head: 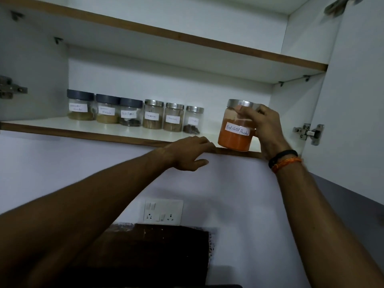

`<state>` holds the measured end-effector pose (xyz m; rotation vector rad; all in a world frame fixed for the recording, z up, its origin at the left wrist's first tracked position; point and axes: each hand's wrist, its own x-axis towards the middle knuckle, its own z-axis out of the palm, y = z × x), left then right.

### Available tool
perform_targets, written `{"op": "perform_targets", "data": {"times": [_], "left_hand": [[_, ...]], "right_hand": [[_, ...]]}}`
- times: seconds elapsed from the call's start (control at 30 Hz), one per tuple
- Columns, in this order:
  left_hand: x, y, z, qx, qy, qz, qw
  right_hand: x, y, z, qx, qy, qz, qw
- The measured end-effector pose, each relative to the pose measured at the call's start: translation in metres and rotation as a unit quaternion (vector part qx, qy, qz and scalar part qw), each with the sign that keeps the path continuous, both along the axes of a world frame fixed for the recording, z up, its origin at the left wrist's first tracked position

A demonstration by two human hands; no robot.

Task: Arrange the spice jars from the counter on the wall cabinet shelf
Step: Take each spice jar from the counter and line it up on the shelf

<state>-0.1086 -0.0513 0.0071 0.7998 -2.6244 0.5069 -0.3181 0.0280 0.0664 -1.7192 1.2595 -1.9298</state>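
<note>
My right hand (pixel 268 129) grips a clear jar of orange powder (pixel 235 138), steel-lidded and labelled "Red chilli Powder". The jar hangs at the front edge of the lower wall cabinet shelf (pixel 116 130), right of the other jars. My left hand (pixel 191 153) rests on the shelf's wooden front edge, fingers spread, holding nothing. Several labelled spice jars stand in a row on the shelf: three dark-lidded ones (pixel 80 104) at the left, then three steel-lidded ones (pixel 173 117) toward the middle.
An upper shelf (pixel 187 38) spans above. The open cabinet door (pixel 353 100) with a hinge (pixel 308 134) stands at the right. A wall socket plate (pixel 163 210) sits below on the white wall, above a dark panel (pixel 155 250).
</note>
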Motion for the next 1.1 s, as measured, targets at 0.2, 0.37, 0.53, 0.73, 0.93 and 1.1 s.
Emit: {"op": "perform_targets", "data": {"times": [0.2, 0.37, 0.53, 0.73, 0.93, 1.1], "left_hand": [[-0.009, -0.025, 0.017, 0.058, -0.030, 0.028, 0.997], [-0.010, -0.045, 0.028, 0.079, -0.060, 0.075, 0.992], [-0.012, -0.055, 0.024, 0.077, -0.052, 0.070, 0.993], [-0.015, -0.056, 0.023, 0.046, -0.065, 0.074, 0.994], [-0.016, -0.058, 0.025, 0.043, -0.063, 0.070, 0.995], [-0.015, -0.056, 0.025, 0.058, -0.056, 0.063, 0.995]], "right_hand": [[-0.008, -0.042, 0.016, 0.012, 0.015, -0.022, 1.000], [-0.017, -0.088, 0.025, 0.024, 0.045, -0.037, 0.998], [-0.022, -0.140, 0.020, 0.048, 0.055, -0.034, 0.997], [-0.022, -0.188, 0.011, 0.088, 0.070, -0.028, 0.993], [-0.032, -0.223, 0.009, 0.104, 0.060, -0.035, 0.992], [-0.037, -0.236, 0.011, 0.127, 0.062, -0.009, 0.990]]}}
